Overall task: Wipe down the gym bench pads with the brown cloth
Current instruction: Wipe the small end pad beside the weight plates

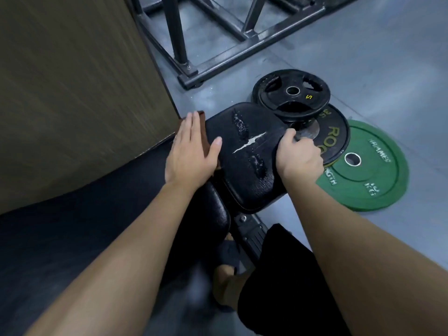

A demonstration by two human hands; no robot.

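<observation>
The grey floor (363,57) is smooth and dusty in patches. A tall flat panel (72,93) with a fine brown woodgrain finish fills the upper left. A dark metal frame (218,44) of square tubing with diagonal braces stands on the floor at the top.

The green plate (373,180), a round rubber bumper disc with raised lettering and a steel-ringed centre hole, lies flat on the floor at the right. A black plate (334,139) with yellow lettering overlaps its upper left edge. A smaller black plate (291,93), with grip cut-outs and a yellow "5", rests on top of that.

The seat pad (244,151) is black, grained vinyl, rounded at the corners, split by a pale tear across the middle with two flaked, worn patches beside it. A second black pad (213,209) adjoins it below, across a narrow gap.

The left hand (191,154) lies flat, fingers extended and together, thumb spread, pressing the brown cloth (202,132) against the left edge of the seat pad; only a strip of cloth shows beyond the fingers. The right hand (298,156) is curled closed over the pad's right edge, just beside the black plates.
</observation>
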